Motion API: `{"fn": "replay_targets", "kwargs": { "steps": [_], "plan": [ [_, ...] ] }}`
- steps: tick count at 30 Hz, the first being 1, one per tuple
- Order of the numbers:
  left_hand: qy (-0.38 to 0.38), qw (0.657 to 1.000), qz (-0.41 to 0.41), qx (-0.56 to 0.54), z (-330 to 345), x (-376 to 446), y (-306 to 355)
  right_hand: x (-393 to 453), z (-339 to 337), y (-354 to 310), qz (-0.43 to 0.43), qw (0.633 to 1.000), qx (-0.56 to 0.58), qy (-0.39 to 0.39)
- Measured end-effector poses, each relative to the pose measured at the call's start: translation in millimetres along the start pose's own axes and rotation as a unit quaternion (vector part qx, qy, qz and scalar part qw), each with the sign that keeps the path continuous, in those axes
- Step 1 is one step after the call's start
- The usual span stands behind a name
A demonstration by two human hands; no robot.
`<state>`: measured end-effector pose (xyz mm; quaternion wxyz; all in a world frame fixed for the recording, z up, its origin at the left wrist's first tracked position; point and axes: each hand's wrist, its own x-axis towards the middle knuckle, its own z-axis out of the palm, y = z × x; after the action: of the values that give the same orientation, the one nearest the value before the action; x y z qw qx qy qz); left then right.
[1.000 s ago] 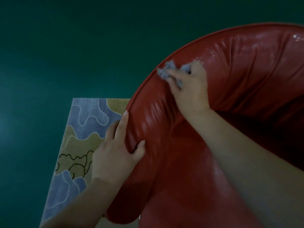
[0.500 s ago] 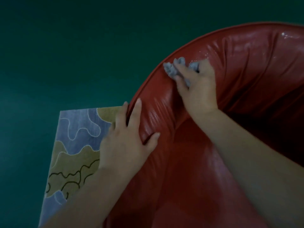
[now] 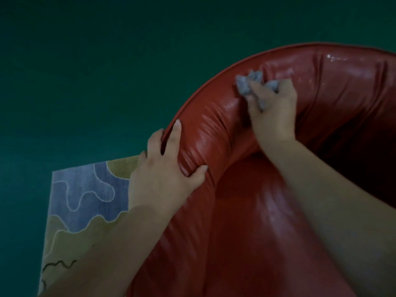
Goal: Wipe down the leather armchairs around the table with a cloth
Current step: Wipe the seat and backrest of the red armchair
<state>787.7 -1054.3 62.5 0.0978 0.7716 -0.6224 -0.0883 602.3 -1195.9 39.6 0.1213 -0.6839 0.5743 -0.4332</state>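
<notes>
A red leather armchair (image 3: 240, 221) with a curved, padded back rim fills the right and lower part of the view. My right hand (image 3: 273, 113) grips a crumpled grey cloth (image 3: 244, 85) and presses it on the inner top of the rim. Further left along the same rim, my left hand (image 3: 165, 174) clasps the padding, fingers over the outer edge and thumb on the inner side. The leather shines wet near the top right.
A rug (image 3: 85, 202) with blue and olive wavy shapes lies on the dark green floor (image 3: 96, 71) to the left of the chair. The floor stretches behind the chair's back.
My right hand has slid the cloth along the rim toward the right. My left hand has shifted up along the rim after it.
</notes>
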Motion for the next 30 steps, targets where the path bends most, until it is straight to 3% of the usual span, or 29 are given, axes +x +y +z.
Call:
{"fn": "replay_targets", "kwargs": {
  "steps": [3,7,9,11,15,19,24,30],
  "plan": [
    [0.009,1.0,0.002,-0.006,1,0,-3,1,7,2,0.058,0.998,0.021,0.026],
    [0.014,1.0,0.004,0.006,3,2,-2,-33,22,-28,-0.067,0.996,0.06,-0.022],
    [0.017,1.0,0.01,0.025,1,2,0,-33,17,-28,-0.134,0.988,0.034,-0.064],
    [0.025,0.998,0.02,0.049,0,4,7,-17,9,-9,-0.165,0.985,-0.016,-0.055],
    [0.026,0.998,0.006,0.057,0,24,27,5,-8,32,-0.067,0.996,-0.065,-0.004],
    [0.026,0.996,0.013,0.088,7,61,50,-15,4,12,0.002,1.0,-0.024,0.004],
    [0.047,0.993,0.015,0.105,15,68,53,-22,1,10,-0.021,0.998,0.024,-0.058],
    [0.066,0.994,0.016,0.091,18,67,51,25,2,18,0.01,0.999,-0.035,0.01]
  ]
}}
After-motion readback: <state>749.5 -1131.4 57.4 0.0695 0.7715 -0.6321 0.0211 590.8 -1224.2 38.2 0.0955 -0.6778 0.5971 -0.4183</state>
